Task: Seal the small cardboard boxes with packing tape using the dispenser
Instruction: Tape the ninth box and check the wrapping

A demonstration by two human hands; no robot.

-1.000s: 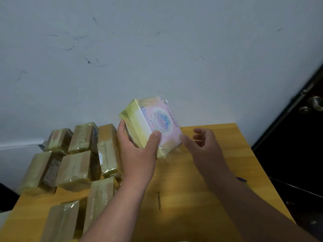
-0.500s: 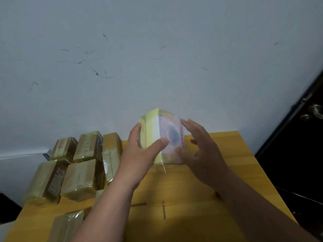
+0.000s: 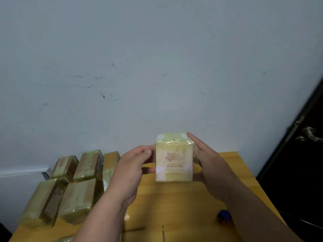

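**A slick little box, held by its sides**

I have the box [image 3: 173, 163] up off the table [image 3: 183, 198], between my two hands, its printed face turned toward me. My left hand [image 3: 130, 169] grips its left edge, fingers curled in with the tips against the side. My right hand [image 3: 208, 165] lies along the right side with the fingers straight and together, pressing flat rather than wrapping round.

It seems light to me: two loose holds at the sides keep it in the air. The walls look stiff enough to take a squeeze, being cardboard, but the whole thing is covered in glossy tape, so I judge the surface slippery. Flat pressure alone could let it slide down through my palms. The safest hold is across opposite sides near the corners, where the card is strongest and will not buckle inward.

To my left a group of taped boxes [image 3: 76, 198] lies on the table, side by side. A small blue thing [image 3: 224, 215] sits on the table near my right forearm; I cannot tell what it is. I see no dispenser.
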